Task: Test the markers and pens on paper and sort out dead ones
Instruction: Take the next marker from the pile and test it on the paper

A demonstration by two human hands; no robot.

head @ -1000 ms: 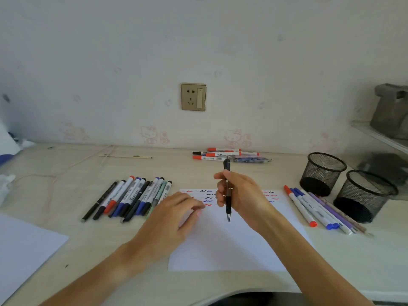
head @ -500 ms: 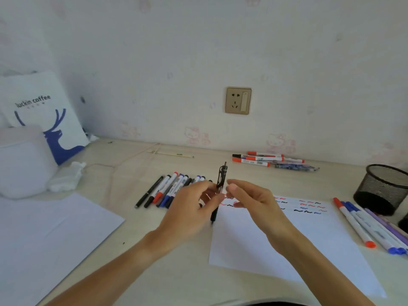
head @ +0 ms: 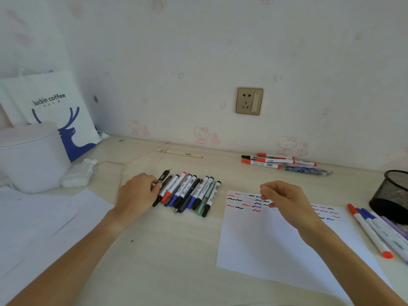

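Left hand (head: pixel 136 193) fingers (head: pixel 154 184) pinch a black pen (head: pixel 163 176) at the left end of the marker row (head: pixel 189 193) on the table (head: pixel 176 250); right hand (head: pixel 284 200) hovers over the test paper (head: pixel 265 244), fingers loosely curled, holding nothing. Black mesh cup (head: pixel 391 195) is cut off at the right edge, contents not readable. More markers (head: pixel 375 230) lie beside it, another group (head: pixel 276 162) by the wall under the socket (head: pixel 249 100).

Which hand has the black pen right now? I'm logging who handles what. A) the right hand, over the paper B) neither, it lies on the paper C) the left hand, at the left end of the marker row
C: the left hand holds the black pen at the left end of the marker row, while the right hand hovers over the paper holding nothing.
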